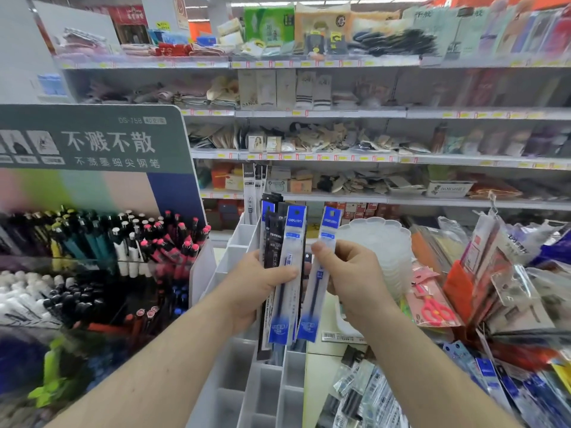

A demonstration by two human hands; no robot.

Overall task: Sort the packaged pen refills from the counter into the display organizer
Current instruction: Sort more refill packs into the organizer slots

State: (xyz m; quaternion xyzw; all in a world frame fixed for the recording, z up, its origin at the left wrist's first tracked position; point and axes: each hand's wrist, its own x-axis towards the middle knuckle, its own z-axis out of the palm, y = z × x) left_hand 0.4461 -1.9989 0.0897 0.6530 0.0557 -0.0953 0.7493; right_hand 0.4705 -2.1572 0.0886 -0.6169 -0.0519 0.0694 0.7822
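My left hand [256, 285] grips a fanned bundle of refill packs [285, 261], black ones behind and a blue-and-white one in front, upright above the organizer. My right hand [349, 273] pinches a single blue-and-white refill pack [321, 273] just right of the bundle, thumb on its front. Below both hands stands the white display organizer [262, 387] with several tall open slots. A few black refill packs [251, 186] stand in its far slots. More packaged refills [370, 393] lie in a loose heap on the counter at lower right.
A pen display rack [102, 251] with a green header board fills the left. Stacked clear plastic trays [383, 242] sit behind my right hand. Packaged scissors [432, 304] and hanging stationery packs [506, 273] crowd the right. Store shelves [340, 156] run across the back.
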